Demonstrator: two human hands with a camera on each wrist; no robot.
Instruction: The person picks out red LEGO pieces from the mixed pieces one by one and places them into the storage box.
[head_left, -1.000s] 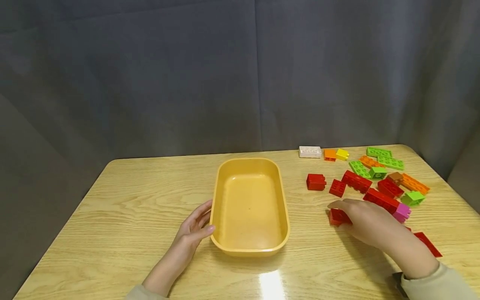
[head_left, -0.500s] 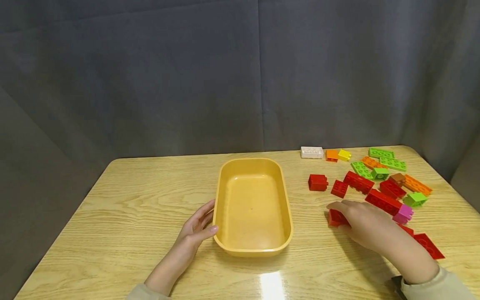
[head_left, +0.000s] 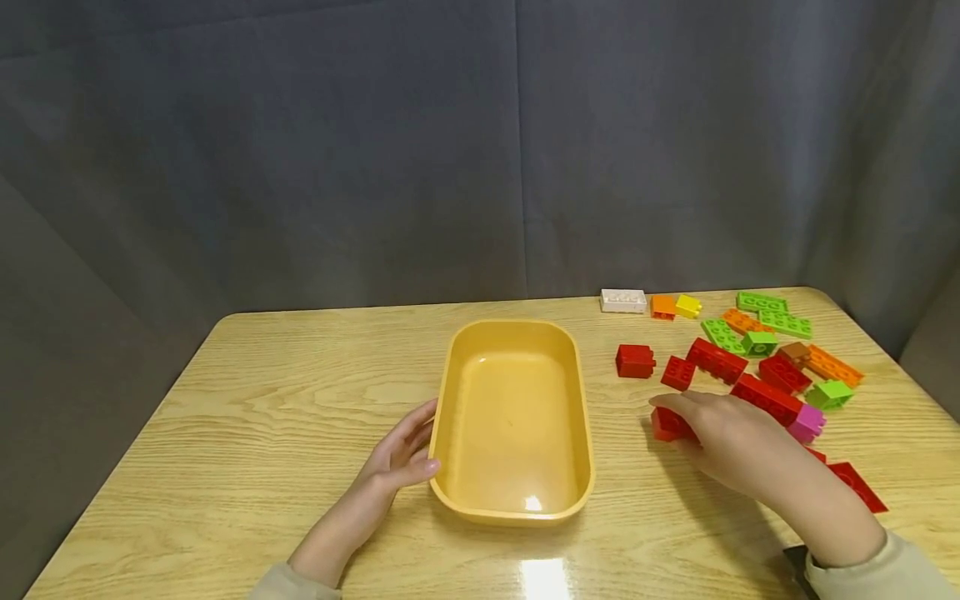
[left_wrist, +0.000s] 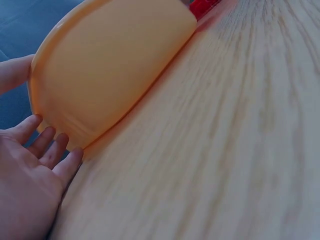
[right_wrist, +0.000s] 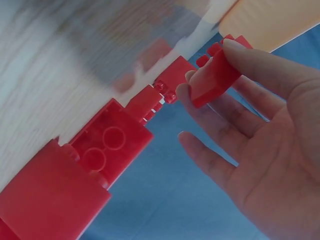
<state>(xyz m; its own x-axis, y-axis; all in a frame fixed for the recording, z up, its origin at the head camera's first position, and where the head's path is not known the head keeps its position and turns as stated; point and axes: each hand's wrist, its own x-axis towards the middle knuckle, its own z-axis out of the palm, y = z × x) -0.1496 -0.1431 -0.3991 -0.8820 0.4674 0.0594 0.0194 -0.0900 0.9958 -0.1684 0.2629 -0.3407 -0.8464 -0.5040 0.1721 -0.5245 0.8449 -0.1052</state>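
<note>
My right hand [head_left: 738, 437] pinches a red toy brick [right_wrist: 216, 80] between thumb and fingertips. In the right wrist view that brick tilts, its studs toward the upper left, while the little finger stands apart from it. A deep yellow tray [head_left: 517, 518] stands mid-table with nothing inside. At its left side is my left hand [head_left: 382, 473], the thumb over the rim and the fingers along the outer wall. The left wrist view shows those fingertips [left_wrist: 60, 145] against the tray's lower side. Just beyond the right hand lies a small red brick [head_left: 678, 373].
More red bricks lie around the right hand, among them a long one [head_left: 765, 398] against a pink brick [head_left: 807, 423] and a flat red plate [head_left: 858, 486]. Green plates [head_left: 783, 323], orange pieces and a white brick [head_left: 622, 301] lie farther back. Dark cloth [head_left: 480, 150] hangs behind.
The tray has shifted slightly right and toward me with my left hand at its side. My right hand keeps its pinch on the red brick, which has moved slightly up and left.
</note>
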